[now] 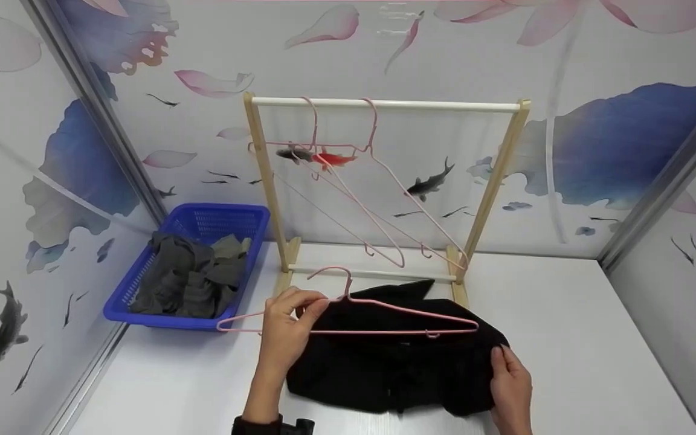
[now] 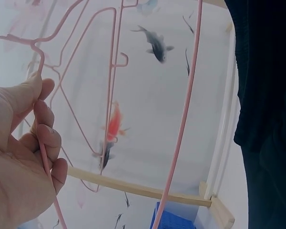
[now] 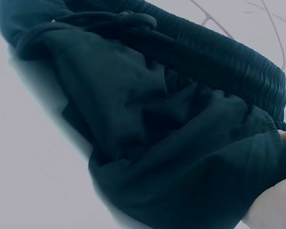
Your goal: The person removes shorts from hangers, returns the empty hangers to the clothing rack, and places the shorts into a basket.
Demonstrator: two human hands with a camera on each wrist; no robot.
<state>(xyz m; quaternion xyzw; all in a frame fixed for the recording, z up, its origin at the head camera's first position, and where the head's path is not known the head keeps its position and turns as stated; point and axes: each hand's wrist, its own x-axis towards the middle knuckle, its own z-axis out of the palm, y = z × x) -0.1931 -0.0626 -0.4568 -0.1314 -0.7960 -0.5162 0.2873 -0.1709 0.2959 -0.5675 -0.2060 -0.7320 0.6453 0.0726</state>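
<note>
My left hand (image 1: pixel 287 320) pinches a pink clothes hanger (image 1: pixel 372 331) just beside its neck, thumb against curled fingers. The hanger is upright, its hook pointing up, and overlaps black pants (image 1: pixel 348 374) in the head view. At the garment's right edge, my right hand (image 1: pixel 512 386) grips the cloth between thumb and fingers. A gathered elastic waistband (image 3: pixel 219 52) and a looped drawstring (image 3: pixel 138 21) show in the right wrist view. In the left wrist view, the hanger runs through the left hand's fingers (image 2: pixel 47 136), with dark cloth hanging on the right.
Behind the hands stands a rack with a white rail (image 1: pixel 444 106) and wooden posts (image 1: pixel 499 169). Two pink hangers hang from the rail, one by its hook (image 1: pixel 374 115) near the middle. A blue basket (image 1: pixel 191 323) with grey-green clothes (image 1: pixel 191 278) sits on the left.
</note>
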